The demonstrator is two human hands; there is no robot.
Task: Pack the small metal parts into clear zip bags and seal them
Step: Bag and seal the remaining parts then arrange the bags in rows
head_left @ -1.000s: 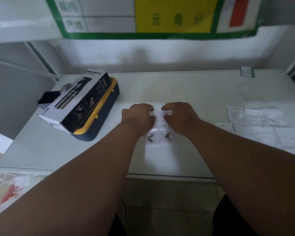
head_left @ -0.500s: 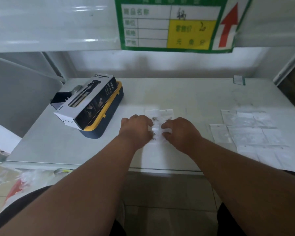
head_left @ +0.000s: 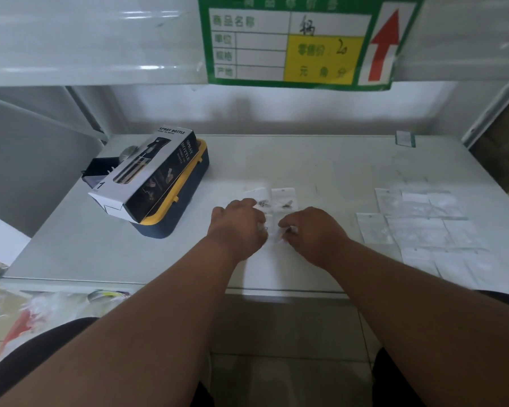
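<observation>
Two hands, left (head_left: pixel 238 227) and right (head_left: pixel 312 233), are seen; two filled zip bags (head_left: pixel 282 198), one spray-bottle box (head_left: pixel 147 171), one price sign (head_left: pixel 303 42).

White bench (head_left: pixel 321 160): black-and-white spray bottle box (head_left: pixel 147 168) at 10 o'clock; clear zip bags with metal parts (head_left: pixel 282 198) centre; flat empty clear bags (head_left: pixel 423 224) at 3 o'clock.

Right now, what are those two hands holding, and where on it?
A small clear zip bag lying on the table. The left hand and right hand each pinch one side of it; the exact spot is blurred.
</observation>
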